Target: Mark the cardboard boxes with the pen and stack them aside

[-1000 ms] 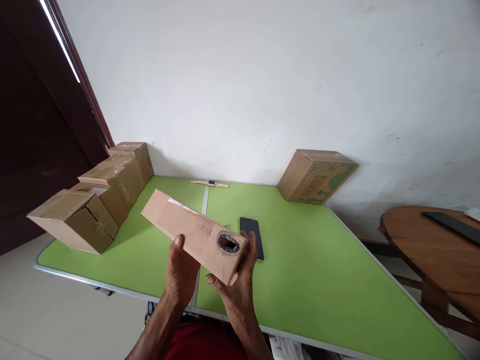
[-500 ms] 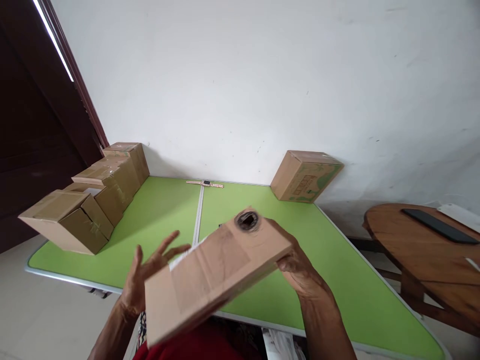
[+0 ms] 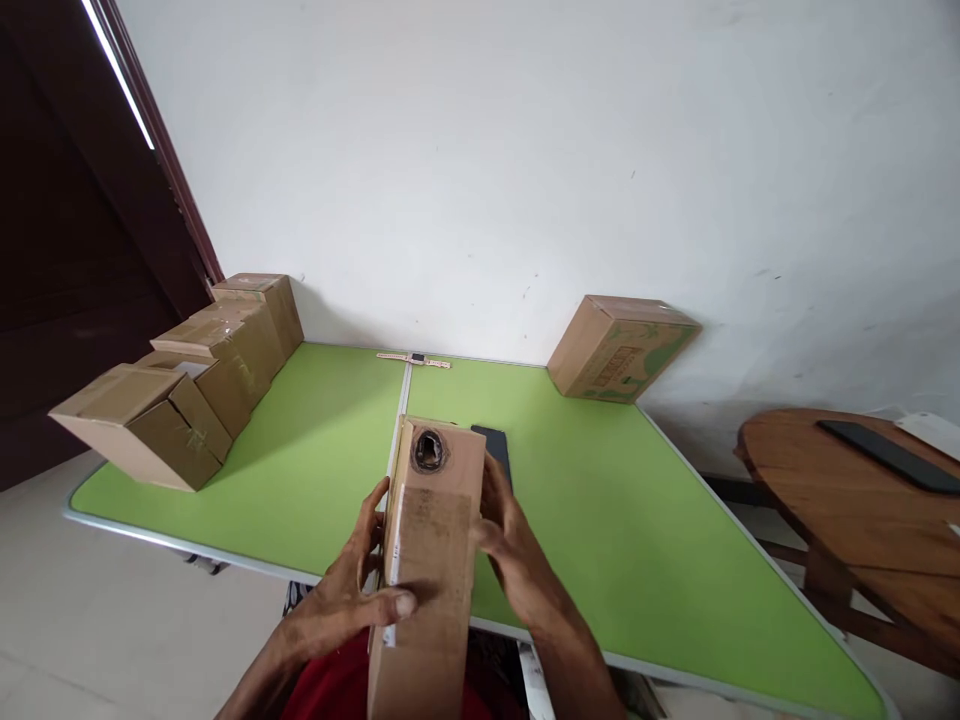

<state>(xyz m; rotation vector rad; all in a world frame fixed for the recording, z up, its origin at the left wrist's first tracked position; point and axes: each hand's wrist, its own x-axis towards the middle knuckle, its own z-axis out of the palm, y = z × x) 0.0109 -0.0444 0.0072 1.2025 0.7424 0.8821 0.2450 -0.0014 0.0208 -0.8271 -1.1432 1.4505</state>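
Cardboard box is held over the near edge of the desk, left hand clamped on it; right hand sits against its right side, thumb blurred, grip unclear. Beyond lies a dark phone, then a watch along the far edge.

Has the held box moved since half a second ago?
Yes. The box has swung round: its far end went left, bringing the hole closer to the table seam.
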